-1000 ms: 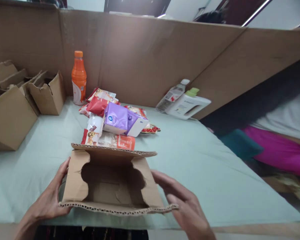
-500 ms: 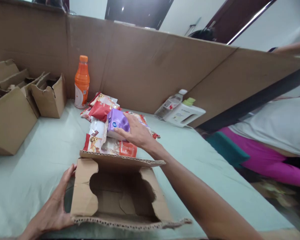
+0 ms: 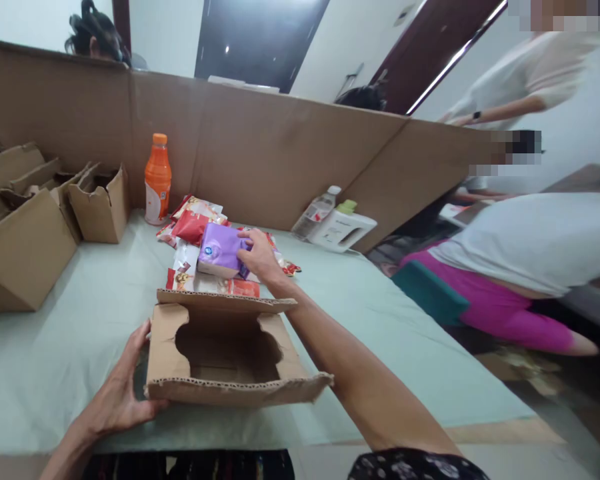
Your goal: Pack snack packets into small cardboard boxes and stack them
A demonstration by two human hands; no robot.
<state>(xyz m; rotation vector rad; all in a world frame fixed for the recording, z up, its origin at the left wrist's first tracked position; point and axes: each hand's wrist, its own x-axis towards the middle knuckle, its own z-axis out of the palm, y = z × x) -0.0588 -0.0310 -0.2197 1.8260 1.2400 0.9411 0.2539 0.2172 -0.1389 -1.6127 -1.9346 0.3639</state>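
Purple pack (image 3: 217, 243) touches the right hand (image 3: 261, 257), lying just to its left

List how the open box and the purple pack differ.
Surface: the open box is plain brown cardboard; the purple pack carries a blue mark and has a pale lower side.
Size: the open box looks clearly larger than the purple pack.
Hands: the left hand grips the open box's left end; the right hand is at the purple pack's right end.
Shared: both are roughly block-shaped.
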